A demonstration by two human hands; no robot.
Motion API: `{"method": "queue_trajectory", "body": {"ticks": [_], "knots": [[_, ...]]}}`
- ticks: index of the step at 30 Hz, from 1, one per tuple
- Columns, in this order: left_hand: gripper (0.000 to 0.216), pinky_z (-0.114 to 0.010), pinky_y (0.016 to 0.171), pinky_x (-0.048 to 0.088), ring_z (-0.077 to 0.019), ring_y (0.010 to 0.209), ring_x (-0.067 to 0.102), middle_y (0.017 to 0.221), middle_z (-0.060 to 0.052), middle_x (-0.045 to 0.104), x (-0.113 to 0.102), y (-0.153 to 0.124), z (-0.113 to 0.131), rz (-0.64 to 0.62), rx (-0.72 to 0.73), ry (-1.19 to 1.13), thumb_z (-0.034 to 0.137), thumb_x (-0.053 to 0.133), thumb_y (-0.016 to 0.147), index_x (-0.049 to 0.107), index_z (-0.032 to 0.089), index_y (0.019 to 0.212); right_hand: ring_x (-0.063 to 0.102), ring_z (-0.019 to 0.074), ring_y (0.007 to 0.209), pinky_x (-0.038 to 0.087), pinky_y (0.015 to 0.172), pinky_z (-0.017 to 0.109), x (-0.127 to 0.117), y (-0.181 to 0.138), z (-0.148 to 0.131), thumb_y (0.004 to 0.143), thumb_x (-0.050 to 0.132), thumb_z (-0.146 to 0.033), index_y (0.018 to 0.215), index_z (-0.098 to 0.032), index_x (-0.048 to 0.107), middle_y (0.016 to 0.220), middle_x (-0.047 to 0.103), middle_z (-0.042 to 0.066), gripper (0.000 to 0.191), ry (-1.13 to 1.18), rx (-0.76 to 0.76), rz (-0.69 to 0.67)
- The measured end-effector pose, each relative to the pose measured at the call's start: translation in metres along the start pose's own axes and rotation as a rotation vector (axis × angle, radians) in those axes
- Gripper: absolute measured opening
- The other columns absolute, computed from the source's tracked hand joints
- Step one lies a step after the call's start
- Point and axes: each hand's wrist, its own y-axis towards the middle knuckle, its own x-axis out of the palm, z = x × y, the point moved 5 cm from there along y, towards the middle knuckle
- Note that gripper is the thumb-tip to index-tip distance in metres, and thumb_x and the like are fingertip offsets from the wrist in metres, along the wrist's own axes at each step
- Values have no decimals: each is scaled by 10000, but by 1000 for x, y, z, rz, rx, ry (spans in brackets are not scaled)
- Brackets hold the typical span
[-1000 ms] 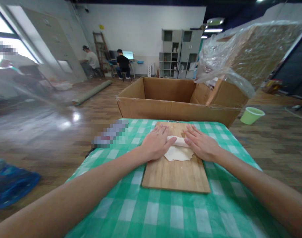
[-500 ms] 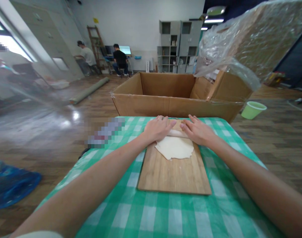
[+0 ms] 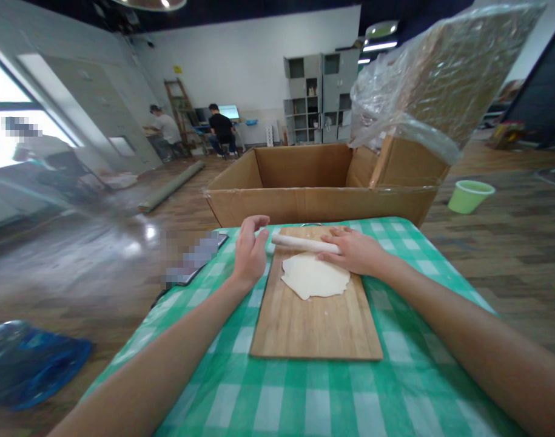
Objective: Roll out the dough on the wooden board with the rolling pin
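A flat round sheet of white dough (image 3: 315,276) lies on a wooden cutting board (image 3: 316,315) on the green checked tablecloth (image 3: 277,394). A pale wooden rolling pin (image 3: 299,243) rests at the far edge of the dough. My right hand (image 3: 354,250) lies on the pin's right end, fingers curled over it. My left hand (image 3: 250,252) is lifted just left of the pin's free end, fingers apart and slightly bent, holding nothing.
A large open cardboard box (image 3: 322,182) stands right behind the table, with crinkled clear plastic (image 3: 441,79) over its right flap. A dark phone (image 3: 199,261) lies left of the board. A green bucket (image 3: 469,195) sits on the floor at right. Two people sit far back.
The pin rolled away from me to the far edge, leaving the dough flat. My left hand came off the pin and moved left; my right hand stays on it.
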Motion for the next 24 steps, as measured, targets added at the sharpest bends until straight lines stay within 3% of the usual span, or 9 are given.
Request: {"method": "queue_trajectory", "body": {"ticks": [3,6,8,10,12,15,18,21,24], "knots": [[270,-380,980,528,-230,1053,674,1083,-77,714,-2,0,-7,-33,-109,-46,257,459,915,621,182,1118,688,321,1152,495,915,366,0,1,10,1025,458,-683,1377,-247,696,1312,735,126,608,44,140,33],[234,-384,925,520,-232,968,675,998,-65,734,13,-4,3,-285,-91,56,288,508,904,669,186,1039,728,301,983,470,776,335,-1,1,21,1023,493,-639,1347,-233,711,1124,800,114,563,101,239,40],[259,-388,901,513,-241,958,673,1015,-75,741,23,-12,14,-461,-37,134,349,556,914,690,184,1063,724,278,865,426,692,320,-6,0,31,1021,517,-601,1186,-203,772,994,808,116,501,121,295,46],[336,-390,882,509,-259,984,672,1066,-94,740,30,-20,24,-583,1,182,447,612,913,693,182,1103,700,251,774,378,634,316,-15,-2,43,1017,537,-567,992,-176,780,901,794,123,461,116,357,83],[429,-382,843,510,-279,996,676,1095,-105,740,34,-26,30,-658,-20,214,543,680,870,696,188,1112,675,229,727,346,611,314,-26,-4,54,1012,558,-518,915,-177,748,866,779,118,403,98,390,130],[490,-346,721,495,-290,924,692,1031,-98,757,34,-30,33,-713,-137,242,602,769,774,711,205,1055,663,223,735,339,617,309,-42,-7,62,996,579,-451,920,-186,718,880,766,108,309,56,387,151],[408,-319,644,460,-285,842,700,923,-84,768,33,-30,37,-770,-190,238,589,782,752,735,212,903,658,222,742,347,618,301,-54,-11,65,1014,536,-497,898,-195,692,859,749,99,359,66,396,147],[307,-307,647,457,-268,836,711,914,-61,777,34,-31,44,-810,-133,155,512,745,805,762,219,893,650,210,712,355,603,297,-67,-16,64,1037,481,-557,865,-208,657,813,734,78,427,120,385,189],[221,-320,747,489,-265,933,719,1008,-45,787,36,-28,52,-746,-26,74,373,702,849,770,229,1001,639,179,601,373,562,283,-75,-26,67,1042,481,-553,867,-213,625,743,720,45,408,207,427,192]]}}
